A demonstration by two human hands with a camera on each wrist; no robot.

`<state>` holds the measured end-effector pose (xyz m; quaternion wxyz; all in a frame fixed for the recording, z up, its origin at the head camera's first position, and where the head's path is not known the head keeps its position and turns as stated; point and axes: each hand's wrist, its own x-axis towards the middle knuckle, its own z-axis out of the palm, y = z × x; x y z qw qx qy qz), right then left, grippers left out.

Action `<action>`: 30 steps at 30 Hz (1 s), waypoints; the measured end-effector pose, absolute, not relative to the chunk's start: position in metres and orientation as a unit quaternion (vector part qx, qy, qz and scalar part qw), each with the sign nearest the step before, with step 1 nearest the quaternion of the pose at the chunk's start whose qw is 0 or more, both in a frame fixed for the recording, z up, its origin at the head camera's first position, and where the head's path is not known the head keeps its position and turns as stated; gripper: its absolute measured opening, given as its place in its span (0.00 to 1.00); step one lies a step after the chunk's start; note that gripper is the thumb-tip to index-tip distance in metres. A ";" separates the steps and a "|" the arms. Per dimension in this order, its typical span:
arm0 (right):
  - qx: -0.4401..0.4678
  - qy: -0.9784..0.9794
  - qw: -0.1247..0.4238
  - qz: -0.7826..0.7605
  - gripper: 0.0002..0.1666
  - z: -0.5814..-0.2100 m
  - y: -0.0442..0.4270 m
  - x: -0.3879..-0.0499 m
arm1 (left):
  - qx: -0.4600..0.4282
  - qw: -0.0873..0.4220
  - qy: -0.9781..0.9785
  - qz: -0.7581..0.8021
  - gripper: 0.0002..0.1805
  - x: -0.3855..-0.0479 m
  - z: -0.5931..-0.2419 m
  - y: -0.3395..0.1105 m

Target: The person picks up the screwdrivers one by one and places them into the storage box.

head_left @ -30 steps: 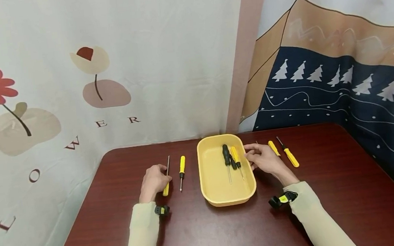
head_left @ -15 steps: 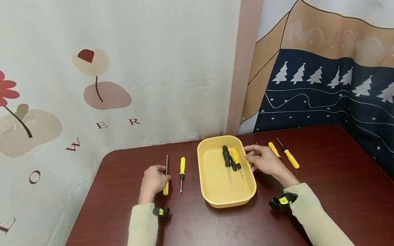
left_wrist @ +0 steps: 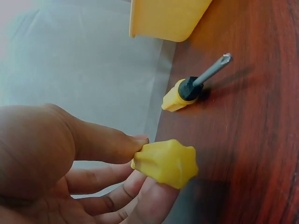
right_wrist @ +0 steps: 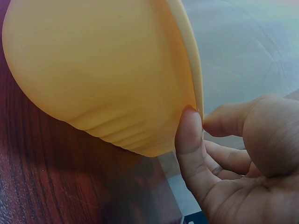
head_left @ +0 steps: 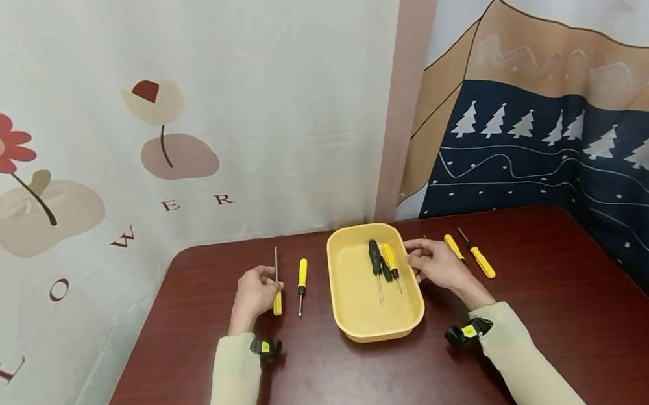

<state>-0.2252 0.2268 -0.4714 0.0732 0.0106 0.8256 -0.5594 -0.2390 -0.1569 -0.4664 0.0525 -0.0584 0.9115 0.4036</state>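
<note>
My left hand [head_left: 254, 295] pinches a screwdriver by its yellow handle [head_left: 277, 303], between thumb and fingers. The shank points toward the far edge of the table. In the left wrist view, the butt of that yellow handle [left_wrist: 175, 163] faces the camera, and its shank is hidden. Just right of it lies another yellow-handled screwdriver [head_left: 302, 276] with a black collar. My right hand [head_left: 437, 263] grips the right rim of a yellow plastic tray [head_left: 345, 327]. In the right wrist view, thumb and forefinger pinch the tray's rim [right_wrist: 196, 65]. Inside the tray are black-handled screwdrivers [head_left: 375, 259] and a yellow-handled one [head_left: 389, 255].
Beyond my right hand lie two more yellow-handled screwdrivers, one partly hidden [head_left: 452, 244] and one in full sight [head_left: 481, 262]. The dark red wooden table [head_left: 354, 389] ends at a printed curtain [head_left: 291, 101] behind it.
The screwdriver in my left hand has shifted slightly away from me, and its shank stands straighter toward the far edge. My right hand keeps its hold on the tray.
</note>
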 end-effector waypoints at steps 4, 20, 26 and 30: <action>0.006 0.825 0.073 -0.560 0.26 -0.472 0.227 -0.225 | -0.058 0.049 0.903 0.422 0.23 -0.239 -0.466 -0.157; 0.002 0.824 0.070 -0.563 0.26 -0.473 0.228 -0.226 | -0.053 0.039 0.872 0.486 0.24 -0.240 -0.464 -0.154; 0.005 0.824 0.070 -0.562 0.26 -0.473 0.228 -0.226 | -0.055 0.042 0.861 0.504 0.23 -0.240 -0.463 -0.151; 0.008 0.825 0.070 -0.560 0.26 -0.474 0.228 -0.226 | -0.054 0.040 0.859 0.507 0.23 -0.240 -0.463 -0.148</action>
